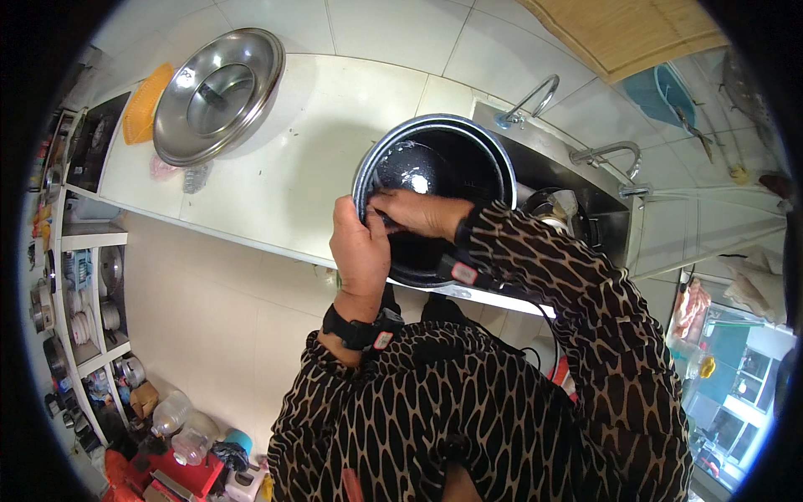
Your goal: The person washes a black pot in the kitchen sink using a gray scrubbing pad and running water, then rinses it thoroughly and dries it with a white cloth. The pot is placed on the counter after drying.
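Note:
A deep black pot with a speckled inner surface (477, 169) stands tilted on the counter's edge beside the sink. Its inside looks wet and shiny, with pale patches of glare or foam on the bottom. My left hand (361, 248) grips the rim on the left side, thumb at the inner edge. Inside the pot, my right hand (420, 213) presses close to the left wall near the left thumb. Its fingertips are partly hidden, so whether they hold something cannot be told.
On the white counter (332, 163) a stack of stainless steel basins (219, 100) leans by an orange plastic basket (147, 103). At right, the metal sink (611, 219) holds a dark pan and other items, below two curved faucets (533, 94). A shelf unit (94, 241) holds dishes at left.

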`<state>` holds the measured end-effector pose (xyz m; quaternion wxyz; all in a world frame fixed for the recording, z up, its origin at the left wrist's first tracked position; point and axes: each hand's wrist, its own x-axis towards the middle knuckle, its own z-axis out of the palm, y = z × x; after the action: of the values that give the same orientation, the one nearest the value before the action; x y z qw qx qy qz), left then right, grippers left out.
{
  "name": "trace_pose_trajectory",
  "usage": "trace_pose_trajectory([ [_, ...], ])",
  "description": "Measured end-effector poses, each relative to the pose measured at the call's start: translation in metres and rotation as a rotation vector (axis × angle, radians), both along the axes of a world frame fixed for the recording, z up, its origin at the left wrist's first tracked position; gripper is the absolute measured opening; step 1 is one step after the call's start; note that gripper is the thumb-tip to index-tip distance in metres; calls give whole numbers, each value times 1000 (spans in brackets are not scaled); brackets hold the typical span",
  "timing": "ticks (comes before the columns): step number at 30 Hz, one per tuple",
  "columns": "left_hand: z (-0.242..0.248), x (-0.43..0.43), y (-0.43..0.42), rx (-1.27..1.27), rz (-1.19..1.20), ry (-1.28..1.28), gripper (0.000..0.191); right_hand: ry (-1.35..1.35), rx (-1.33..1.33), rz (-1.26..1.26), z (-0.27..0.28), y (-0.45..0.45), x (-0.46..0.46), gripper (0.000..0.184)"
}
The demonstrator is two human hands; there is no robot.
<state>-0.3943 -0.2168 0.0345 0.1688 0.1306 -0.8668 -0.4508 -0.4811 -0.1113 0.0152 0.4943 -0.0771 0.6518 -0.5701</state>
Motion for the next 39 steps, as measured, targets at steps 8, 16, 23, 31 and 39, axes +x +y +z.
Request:
trace_pose_trajectory([
  [8,-12,-14,-13,65,140,-53,20,39,-60,-8,7,37,48,56],
  [16,-6,-11,-19,-25,81,-139,22,1248,284,661,45,120,26,24],
  [23,0,-17,-11,-32,82,-114,21,726,-105,232,13,68,71,32],
  [31,-3,-16,-16,-22,55,-92,19,1449,72,518,51,148,49,21],
  [39,6,-22,-12,-22,34,-102,19,1334,164,456,38,132,61,33],
])
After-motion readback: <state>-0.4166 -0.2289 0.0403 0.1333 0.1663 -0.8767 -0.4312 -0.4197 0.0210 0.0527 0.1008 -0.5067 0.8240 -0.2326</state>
